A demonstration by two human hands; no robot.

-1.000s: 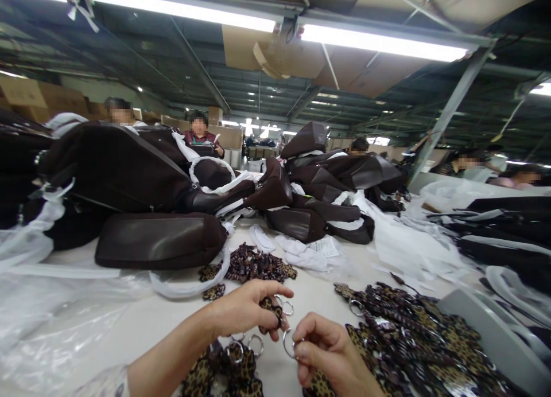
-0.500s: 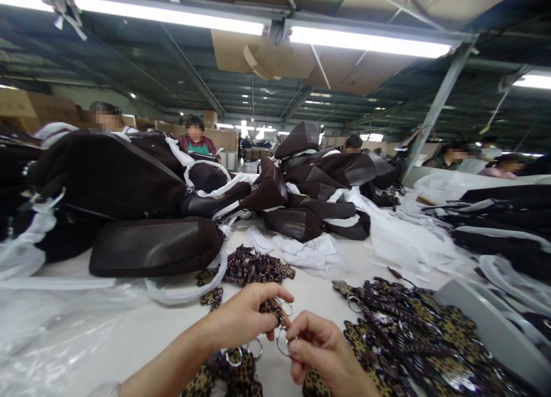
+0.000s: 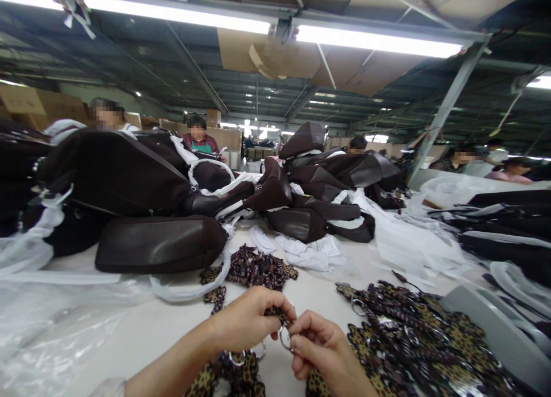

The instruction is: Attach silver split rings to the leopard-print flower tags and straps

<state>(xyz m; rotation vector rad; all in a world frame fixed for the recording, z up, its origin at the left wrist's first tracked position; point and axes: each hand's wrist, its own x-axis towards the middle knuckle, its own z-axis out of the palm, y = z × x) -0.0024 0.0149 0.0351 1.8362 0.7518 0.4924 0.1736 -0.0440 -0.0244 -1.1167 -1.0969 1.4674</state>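
Observation:
My left hand (image 3: 246, 321) pinches a small leopard-print tag (image 3: 279, 315) low in the middle of the view. My right hand (image 3: 322, 346) is closed on a metal key ring (image 3: 284, 337) and touches the left hand at the tag. Below my hands lies a heap of leopard-print tags with rings (image 3: 232, 374). A bigger heap of the same tags (image 3: 413, 339) spreads to the right on the white table (image 3: 142, 328).
Dark brown leather bags (image 3: 159, 242) are piled across the table's far side, with white paper (image 3: 310, 253) between them. Clear plastic sheeting (image 3: 47, 322) lies at the left. A grey tray edge (image 3: 495, 328) sits right. Other people sit behind the bags.
My two hands have come together; the ring in the right hand now meets the tag in the left. The camera shifted slightly.

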